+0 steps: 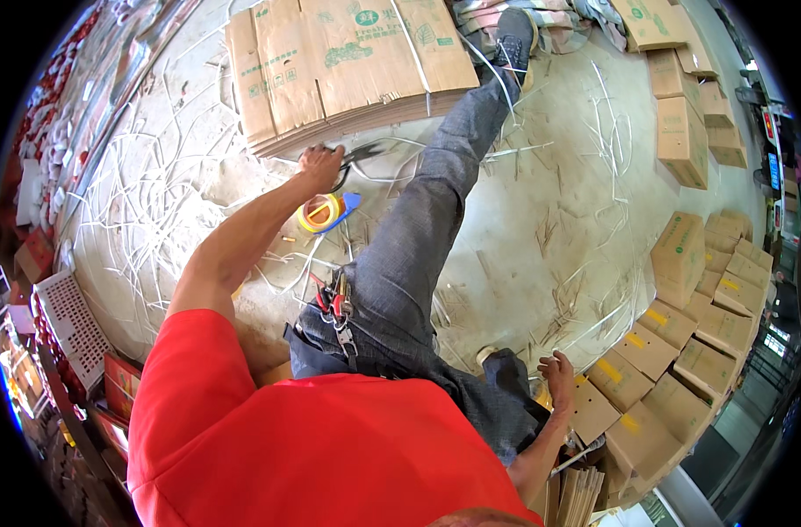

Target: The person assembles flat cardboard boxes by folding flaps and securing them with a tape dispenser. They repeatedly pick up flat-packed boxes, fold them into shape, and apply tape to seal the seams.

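My left hand (pixel 319 167) is closed round the handles of a pair of scissors (pixel 363 153), whose dark blades point right and look a little smeared. They are just in front of a bundle of flattened cardboard boxes (pixel 356 66) printed in green. White straps (pixel 413 48) run over that bundle, and my outstretched foot in a dark shoe (pixel 516 39) is beside its right edge. Below the scissors lies a blue tape dispenser (pixel 348 209) with a yellow roll. My right hand (pixel 558 379) hangs low at my right side, fingers apart and holding nothing, close to the stacked cartons (pixel 593 408).
Loose white strapping (pixel 146 211) is tangled across the floor at left. More cartons (pixel 681 145) stand along the right side. A white perforated crate (pixel 71 321) is at far left, and folded cloth (pixel 549 26) lies at the back. Keys and red-handled tools (pixel 337 303) hang from my belt.
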Tool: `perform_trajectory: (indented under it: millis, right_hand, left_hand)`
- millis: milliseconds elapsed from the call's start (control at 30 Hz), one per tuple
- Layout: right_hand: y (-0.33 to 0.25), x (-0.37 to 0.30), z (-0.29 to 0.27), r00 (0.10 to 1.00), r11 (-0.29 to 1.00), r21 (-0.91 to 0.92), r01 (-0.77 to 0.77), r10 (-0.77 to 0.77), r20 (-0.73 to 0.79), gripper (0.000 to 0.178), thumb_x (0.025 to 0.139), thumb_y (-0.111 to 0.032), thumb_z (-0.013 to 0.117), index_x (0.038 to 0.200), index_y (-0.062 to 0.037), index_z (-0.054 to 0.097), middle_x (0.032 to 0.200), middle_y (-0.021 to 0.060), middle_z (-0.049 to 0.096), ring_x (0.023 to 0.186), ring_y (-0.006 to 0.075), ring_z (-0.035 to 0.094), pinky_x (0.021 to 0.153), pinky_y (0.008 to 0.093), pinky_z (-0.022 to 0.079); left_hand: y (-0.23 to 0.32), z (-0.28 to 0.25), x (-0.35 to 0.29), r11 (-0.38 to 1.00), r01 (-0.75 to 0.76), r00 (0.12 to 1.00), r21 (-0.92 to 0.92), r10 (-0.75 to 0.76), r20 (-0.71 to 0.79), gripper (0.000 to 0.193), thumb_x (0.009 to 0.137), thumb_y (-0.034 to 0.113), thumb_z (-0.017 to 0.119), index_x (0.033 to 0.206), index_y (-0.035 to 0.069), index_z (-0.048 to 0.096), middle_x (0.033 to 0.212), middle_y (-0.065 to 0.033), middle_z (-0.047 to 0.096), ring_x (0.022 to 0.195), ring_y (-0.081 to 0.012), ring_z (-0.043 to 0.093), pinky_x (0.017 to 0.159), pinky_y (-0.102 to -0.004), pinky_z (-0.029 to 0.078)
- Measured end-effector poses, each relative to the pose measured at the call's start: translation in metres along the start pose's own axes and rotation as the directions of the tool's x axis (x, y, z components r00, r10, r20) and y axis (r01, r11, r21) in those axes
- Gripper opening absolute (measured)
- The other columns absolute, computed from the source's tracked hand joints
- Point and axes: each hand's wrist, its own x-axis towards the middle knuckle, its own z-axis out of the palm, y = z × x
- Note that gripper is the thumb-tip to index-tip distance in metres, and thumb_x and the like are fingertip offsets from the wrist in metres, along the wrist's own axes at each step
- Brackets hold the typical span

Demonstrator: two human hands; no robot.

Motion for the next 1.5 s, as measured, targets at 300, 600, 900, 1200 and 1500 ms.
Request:
perform_trajectory:
  millis: [300,600,900,1200,1500]
  right_hand:
    - [-0.009,0.017,-0.003,0.998,0.997,0.053,0.051,-0.049,-0.035,0.05,0.106,-0.021,0.053,0.146,0.0076,0.047,0.118,0.0193,0.073,0.101,0.0252,0.073,0.088,0.0338,0.056]
    - [0.026,0.028,0.001,0.998,0.996,0.083,0.013,-0.008,-0.058,0.048,0.099,-0.02,0.058,0.138,0.0087,0.055,0.106,0.0176,0.076,0.09,0.0236,0.073,0.081,0.0321,0.055]
    - [0.038,0.042,-0.007,0.998,0.998,-0.003,0.064,-0.063,0.013,0.048,0.106,-0.019,0.053,0.145,0.008,0.048,0.117,0.0209,0.073,0.097,0.0243,0.073,0.084,0.033,0.057]
    - [0.033,0.024,-0.011,0.999,0.997,0.067,0.033,-0.032,-0.023,0.047,0.106,-0.018,0.052,0.144,0.0081,0.048,0.117,0.0212,0.073,0.098,0.0248,0.073,0.084,0.0338,0.057]
    - [0.016,0.005,0.001,0.995,0.995,0.034,0.097,-0.097,-0.018,0.049,0.105,-0.018,0.052,0.147,0.0065,0.047,0.117,0.0192,0.073,0.099,0.0249,0.072,0.086,0.0346,0.055]
  left_hand:
    - [0.066,-0.031,0.092,0.982,0.106,0.975,-0.158,-0.133,-0.175,0.045,0.088,0.01,0.066,0.13,0.006,0.049,0.124,-0.0193,0.068,0.124,-0.0378,0.061,0.101,-0.0532,0.049]
    - [0.089,-0.04,0.129,0.993,0.022,0.975,-0.116,-0.047,-0.219,0.037,0.09,0.009,0.063,0.124,0.001,0.05,0.115,-0.0255,0.07,0.116,-0.0402,0.066,0.095,-0.052,0.054]
    - [0.112,-0.057,0.162,0.985,-0.164,0.974,0.058,0.171,-0.15,0.032,0.096,0.013,0.061,0.126,0.004,0.058,0.102,-0.0207,0.076,0.1,-0.0374,0.075,0.08,-0.0505,0.06]
    - [0.128,-0.029,0.056,0.95,-0.045,0.998,-0.308,0.029,-0.057,0.041,0.086,0.008,0.062,0.127,0.007,0.058,0.101,-0.0212,0.074,0.099,-0.0406,0.073,0.082,-0.0538,0.057]
    - [-0.009,0.039,-0.148,0.691,0.387,0.752,-0.611,-0.62,-0.225,0.042,0.089,0.022,0.072,0.126,0.01,0.056,0.097,-0.0236,0.071,0.093,-0.0463,0.068,0.079,-0.056,0.052]
